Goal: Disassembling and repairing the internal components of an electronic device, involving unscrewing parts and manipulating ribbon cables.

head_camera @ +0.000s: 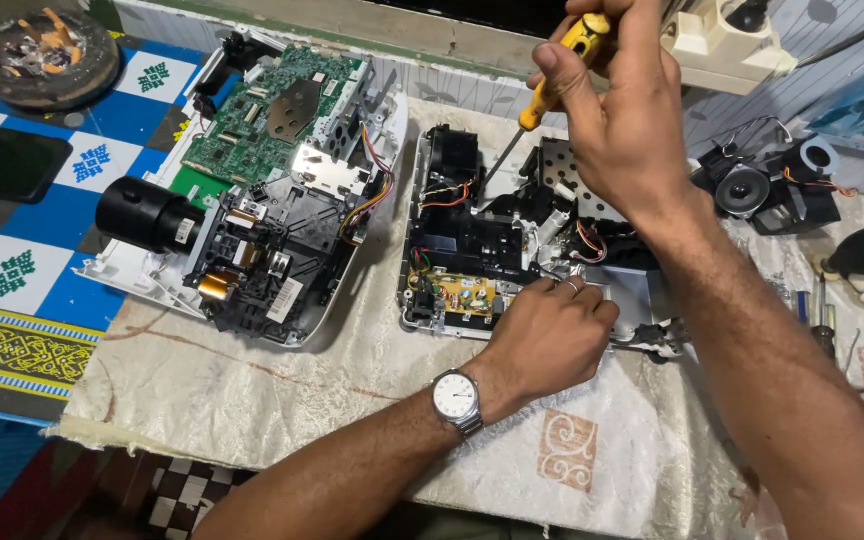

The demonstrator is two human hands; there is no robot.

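Clearly fragile, the opened projector chassis [512,250] is steadied at six o'clock by the curled left hand [550,335]; right hand [617,120] fingers clasp a yellow-handled screwdriver [552,85].

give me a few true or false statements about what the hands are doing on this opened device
1. The right hand holds a yellow-handled screwdriver. True.
2. The screwdriver tip points into the open casing. True.
3. The left hand holds a pair of pliers. False: it holds no tool and rests on the casing's front edge.
4. A wristwatch is on the right wrist. False: it is on the left wrist.
5. The green circuit board lies right of the casing. False: it lies left.
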